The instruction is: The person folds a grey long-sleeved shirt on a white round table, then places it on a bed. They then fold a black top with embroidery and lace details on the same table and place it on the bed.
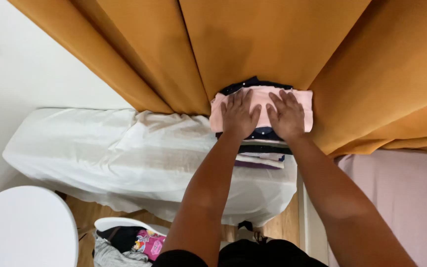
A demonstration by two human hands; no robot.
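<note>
Both hands, left hand and right hand, press flat on pink folded cloth.

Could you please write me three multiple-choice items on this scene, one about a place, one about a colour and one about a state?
1. Where does the stack of folded clothes lie?
A. on the white-covered surface
B. on the floor
C. on the round white table

2. What colour is the curtain behind the stack?
A. blue
B. orange
C. grey

3. How do the left hand and right hand lie on the pink garment?
A. clenched in fists
B. flat, palms down
C. raised above it

Answers: 1 A, the stack sits at the cover's right end; 2 B, orange folds hang down; 3 B, the fingers are spread on the cloth.
</note>
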